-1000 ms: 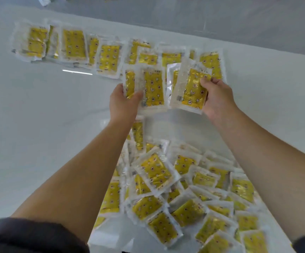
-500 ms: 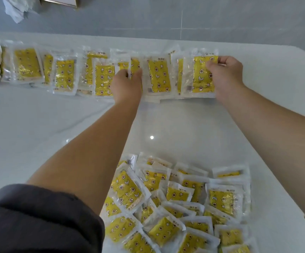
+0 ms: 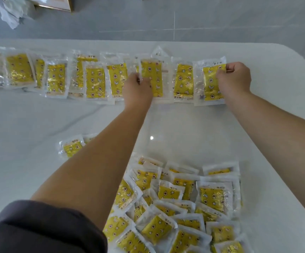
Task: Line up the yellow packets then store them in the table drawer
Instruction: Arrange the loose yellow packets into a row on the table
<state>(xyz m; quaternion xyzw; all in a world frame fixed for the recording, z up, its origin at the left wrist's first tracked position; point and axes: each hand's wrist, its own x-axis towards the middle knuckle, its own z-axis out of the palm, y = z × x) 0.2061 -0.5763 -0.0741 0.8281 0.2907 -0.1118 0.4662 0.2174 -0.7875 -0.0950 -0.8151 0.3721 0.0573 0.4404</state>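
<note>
Holding two yellow packets in the far counter [image 3: 184, 125] row.
Left hand [image 3: 138, 90] pinches middle packet [image 3: 152, 73] at its left edge; right hand [image 3: 234, 79] grips end packet [image 3: 210, 84] at its top corner.

Entry: yellow packets [image 3: 182, 81], aloft a second ago; we are laying them along the far edge of the table [image 3: 184, 125], left hand [image 3: 138, 90] holding one, right hand [image 3: 234, 79] drawing the end packet [image 3: 210, 84] toward the corner.

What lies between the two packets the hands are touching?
One yellow packet, touched by neither the left hand nor the right hand; the head view shows it.
</note>
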